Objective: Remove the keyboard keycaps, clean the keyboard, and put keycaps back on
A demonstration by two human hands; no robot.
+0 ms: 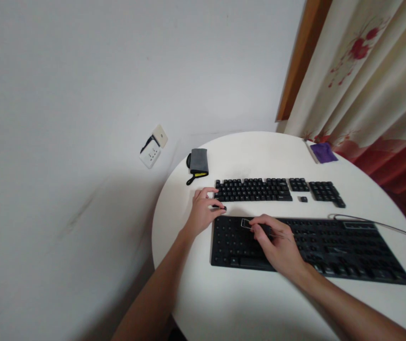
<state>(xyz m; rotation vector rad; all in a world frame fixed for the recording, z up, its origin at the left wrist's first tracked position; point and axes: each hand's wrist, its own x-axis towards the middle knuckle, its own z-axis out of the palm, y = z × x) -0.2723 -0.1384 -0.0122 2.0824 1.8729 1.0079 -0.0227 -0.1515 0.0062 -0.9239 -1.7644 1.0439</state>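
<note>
Fingers (212,204) of the left hand (201,215) were pinched together on a small black key cap (221,207), thumb and fingertip closed on it, low over the white table (259,151). That cap sat just off the far left corner of the black keyboard (348,251), in the gap between the keyboard and the laid-out rows of key caps (252,189). The left index finger was lifted and curled beside the left end of those rows.

Over to the right hand (281,246): it rested on the left half of the keyboard, fingers drawn together and clamped on a thin wire tool (245,223). Its square loop stuck out to the left past the fingertips, over the keyboard's upper rows. Whether the loop touched the board, I could not tell.

Beyond the keyboard, the main rows lay in a neat block, with a smaller cluster (298,184) and a number-pad block (325,192) to their right, and a single cap (302,199) alone just below that cluster. A cable (373,221) ran off the keyboard's far right side toward the table edge.

A grey pouch (199,162) with a black strap lay at the far left of the table, near the wall. A purple cloth (323,152) sat at the far right, by the flowered curtain (366,71). A wall socket (151,152) showed left of the table.
</note>
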